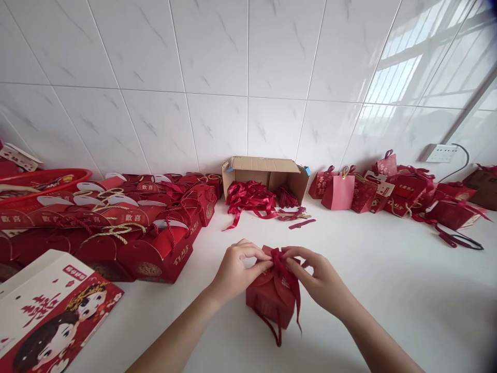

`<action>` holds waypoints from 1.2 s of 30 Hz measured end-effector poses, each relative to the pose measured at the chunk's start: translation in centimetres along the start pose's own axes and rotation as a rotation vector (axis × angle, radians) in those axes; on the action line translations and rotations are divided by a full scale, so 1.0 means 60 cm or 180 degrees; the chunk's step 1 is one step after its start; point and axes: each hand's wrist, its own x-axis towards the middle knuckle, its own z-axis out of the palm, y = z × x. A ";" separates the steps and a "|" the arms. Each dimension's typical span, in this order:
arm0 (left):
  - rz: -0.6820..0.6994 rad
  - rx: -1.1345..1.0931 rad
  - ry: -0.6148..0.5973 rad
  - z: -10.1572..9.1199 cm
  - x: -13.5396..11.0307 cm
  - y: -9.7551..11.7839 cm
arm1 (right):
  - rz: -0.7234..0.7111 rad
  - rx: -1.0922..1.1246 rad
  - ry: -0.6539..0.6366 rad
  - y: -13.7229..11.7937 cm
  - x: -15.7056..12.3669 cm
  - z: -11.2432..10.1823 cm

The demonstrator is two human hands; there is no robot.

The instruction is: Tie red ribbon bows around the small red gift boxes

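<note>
A small red gift box (272, 298) stands on the white table in front of me. Dark red ribbon (278, 264) is gathered into a bow on its top, and one tail hangs down the right side. My left hand (241, 267) pinches the left part of the ribbon between thumb and fingertips. On the other side, my right hand (316, 274) pinches the ribbon's right part. A red twisted cord (277, 334) loops down the front of the box onto the table.
Rows of red gift boxes (155, 256) fill the left, with a printed bag (58, 316) before them and a red basket (77, 173) behind. An open cardboard box (267, 165) holds loose ribbons (250, 199). At the right are finished-looking boxes (337, 194) and scissors (462, 241).
</note>
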 end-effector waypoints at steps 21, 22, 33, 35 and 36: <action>0.0062 0.0682 -0.0918 -0.035 0.013 0.057 | -0.0264 -0.0165 -0.1040 -0.039 0.039 -0.047; 0.0039 0.0729 -0.0972 -0.036 0.015 0.059 | -0.0283 -0.0064 -0.1000 -0.036 0.039 -0.045; 0.0218 0.0852 -0.1075 -0.051 0.028 0.040 | -0.1860 -0.0720 -0.1004 0.009 0.015 -0.044; 0.0135 0.0987 -0.1106 -0.057 0.029 0.039 | -0.1928 -0.0675 -0.1076 0.014 0.014 -0.042; 0.0091 0.1060 -0.1113 -0.060 0.029 0.040 | -0.1960 -0.0641 -0.1098 0.016 0.014 -0.041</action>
